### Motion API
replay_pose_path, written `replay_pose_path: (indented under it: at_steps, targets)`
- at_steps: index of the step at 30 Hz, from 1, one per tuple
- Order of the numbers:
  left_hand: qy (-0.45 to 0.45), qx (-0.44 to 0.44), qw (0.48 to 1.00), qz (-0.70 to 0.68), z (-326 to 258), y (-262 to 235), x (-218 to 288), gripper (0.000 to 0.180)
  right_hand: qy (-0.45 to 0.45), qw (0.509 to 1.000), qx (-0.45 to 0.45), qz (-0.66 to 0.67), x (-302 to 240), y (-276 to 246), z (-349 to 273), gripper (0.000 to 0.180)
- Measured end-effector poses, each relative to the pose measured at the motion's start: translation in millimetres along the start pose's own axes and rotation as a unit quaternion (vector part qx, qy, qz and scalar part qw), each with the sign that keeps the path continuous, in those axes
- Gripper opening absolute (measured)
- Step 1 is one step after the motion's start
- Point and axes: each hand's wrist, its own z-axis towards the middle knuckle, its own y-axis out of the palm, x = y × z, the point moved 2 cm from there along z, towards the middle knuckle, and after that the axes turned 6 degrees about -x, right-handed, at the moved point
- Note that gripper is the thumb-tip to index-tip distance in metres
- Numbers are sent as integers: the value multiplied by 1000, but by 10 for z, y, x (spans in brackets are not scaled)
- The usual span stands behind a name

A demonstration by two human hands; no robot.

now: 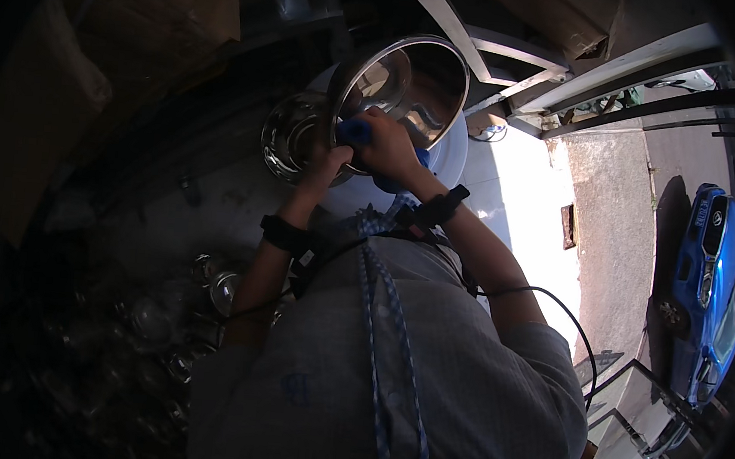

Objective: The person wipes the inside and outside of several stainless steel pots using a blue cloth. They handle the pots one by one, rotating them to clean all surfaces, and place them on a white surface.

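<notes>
I see the steel bowl (409, 82) tipped on its side above a white basin (451, 154), its open mouth turned my way so the inside is reachable. My left hand (325, 161) steadies the bowl's lower rim; my right hand (387, 145) is clamped on a blue scrubber (354, 131) at that rim.

Left hand (325, 161) fingers hidden behind steel bowl (409, 82), dim metalware (208, 286) indistinct
</notes>
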Motion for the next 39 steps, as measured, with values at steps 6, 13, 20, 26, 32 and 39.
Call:
replay_pose_path:
  at_steps: [6,13,20,26,32,39]
  targets:
    - [46,-23,998,-29,-59,89,325,81,34,976,5,-216,217,-188,-31,30]
    - [-47,52,995,-74,-242,-233,84,66,-41,944,190,-267,484,-643,-112,31]
    - [-55,-39,995,-71,-77,-1051,-1201,41,-37,966,258,-3,431,-974,-96,56]
    - [-19,-33,998,46,-413,-524,208,92,61,987,123,79,650,-773,-233,29]
    - [-2,119,989,-87,-29,-659,-115,79,-41,964,261,15,453,-776,-250,24]
    - [32,83,996,-19,36,-258,78,58,-97,919,381,-33,328,-1029,-223,32]
